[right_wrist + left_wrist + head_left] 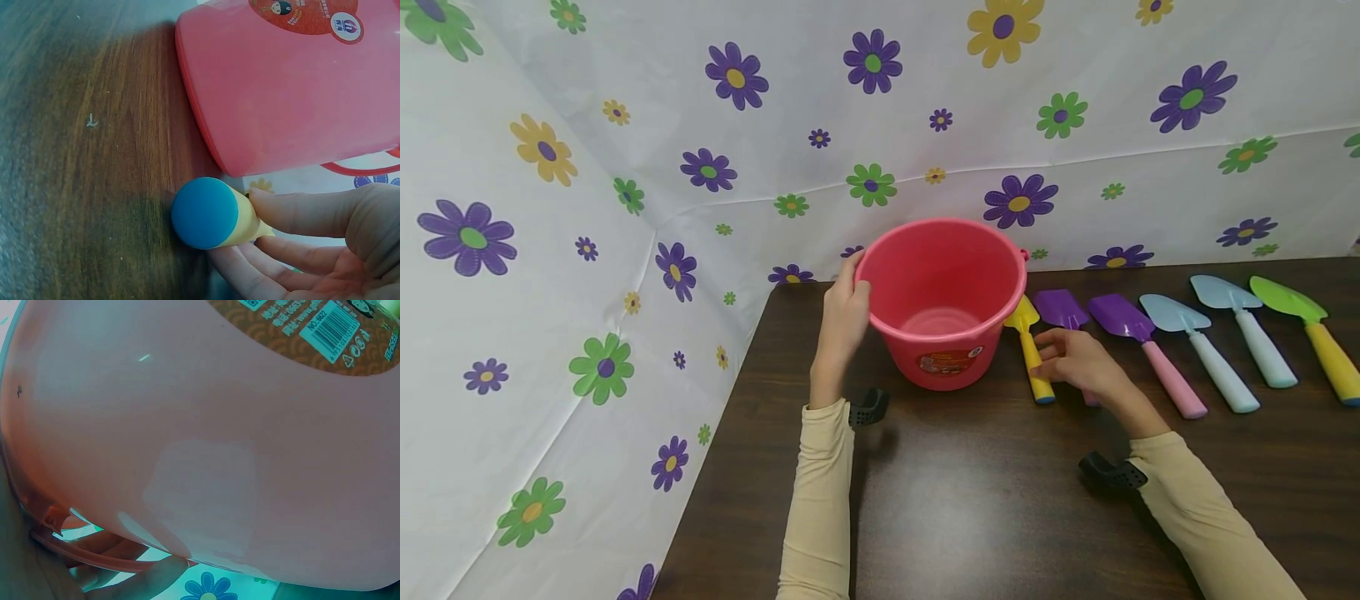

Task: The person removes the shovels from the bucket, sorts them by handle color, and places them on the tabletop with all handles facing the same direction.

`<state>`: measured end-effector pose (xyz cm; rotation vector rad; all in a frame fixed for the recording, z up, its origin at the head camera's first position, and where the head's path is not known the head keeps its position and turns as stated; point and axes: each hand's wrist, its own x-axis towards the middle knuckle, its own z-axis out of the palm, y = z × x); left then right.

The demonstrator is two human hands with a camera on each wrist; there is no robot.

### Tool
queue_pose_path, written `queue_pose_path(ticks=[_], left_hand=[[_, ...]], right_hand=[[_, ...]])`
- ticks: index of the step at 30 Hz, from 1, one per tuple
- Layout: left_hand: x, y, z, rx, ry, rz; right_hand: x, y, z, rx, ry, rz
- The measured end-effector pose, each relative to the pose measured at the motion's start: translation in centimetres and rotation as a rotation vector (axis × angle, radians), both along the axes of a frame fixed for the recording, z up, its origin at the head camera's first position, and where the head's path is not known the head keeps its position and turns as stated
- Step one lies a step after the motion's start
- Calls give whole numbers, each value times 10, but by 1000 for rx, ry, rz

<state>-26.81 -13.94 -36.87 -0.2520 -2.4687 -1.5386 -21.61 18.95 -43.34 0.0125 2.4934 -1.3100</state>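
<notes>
A pink bucket [898, 354] stands upright near the back of the table, with an orange-red label on its front. My left hand [846, 312] grips its left rim; in the left wrist view, fingers [153, 578] curl by the bucket's bail [94, 559]. Right of the bucket lies a yellow trowel [1028, 346] with a blue end cap [205, 213]. My right hand [1078, 358] has thumb and fingers on either side of its handle, pinching it. A purple trowel [1060, 307] lies partly hidden beneath that hand.
Further right lie a purple trowel with a pink handle [1176, 379], two pale blue trowels [1221, 371] and a green trowel with a yellow handle [1333, 362]. A flower-print sheet [880, 142] hangs behind and left of the dark wood table [970, 500].
</notes>
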Motion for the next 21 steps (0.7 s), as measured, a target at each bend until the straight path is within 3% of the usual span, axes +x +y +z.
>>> queue_pose_path(ticks=[12,21], left_hand=[[0,0,1,-6,1,8],[0,2,1,-11,-4,17]], right_hand=[[0,-1,1,31,26,24],[2,2,12,-32,56,-4]])
